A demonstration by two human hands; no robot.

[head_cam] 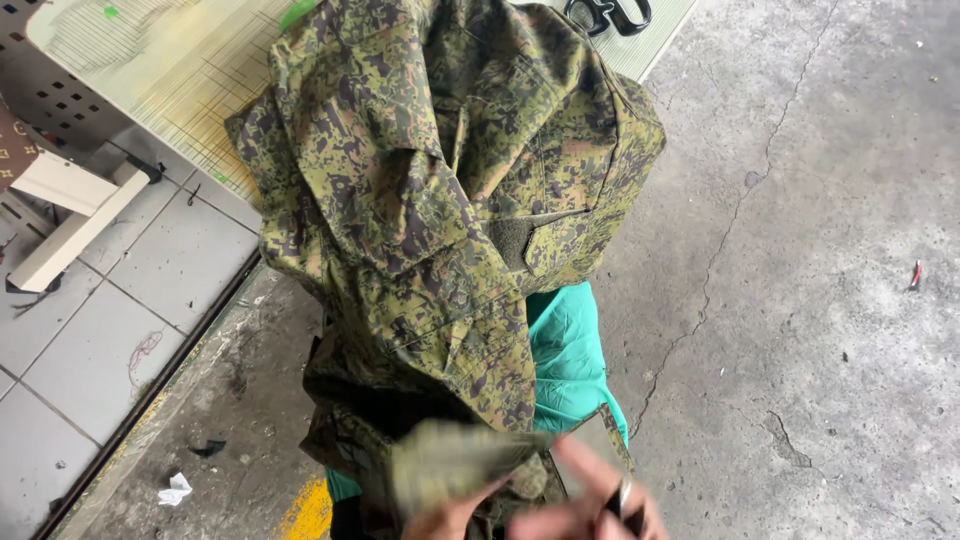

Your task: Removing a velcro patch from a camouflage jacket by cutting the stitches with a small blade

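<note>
A green and brown camouflage jacket (440,190) hangs from the edge of a work table (170,60) down to my lap. At the bottom of the head view my left hand (450,515) grips a blurred fold of the jacket's lower part. My right hand (590,505), with a ring on one finger, is close beside it, fingers spread over the cloth and a dark small thing partly hidden under them. A teal cloth (568,355) shows under the jacket.
Black scissors (610,12) lie on the table's far edge. A cracked concrete floor (800,250) lies to the right, white tiles (90,330) to the left. A white stool leg (75,230) stands at left. A paper scrap (175,489) lies on the floor.
</note>
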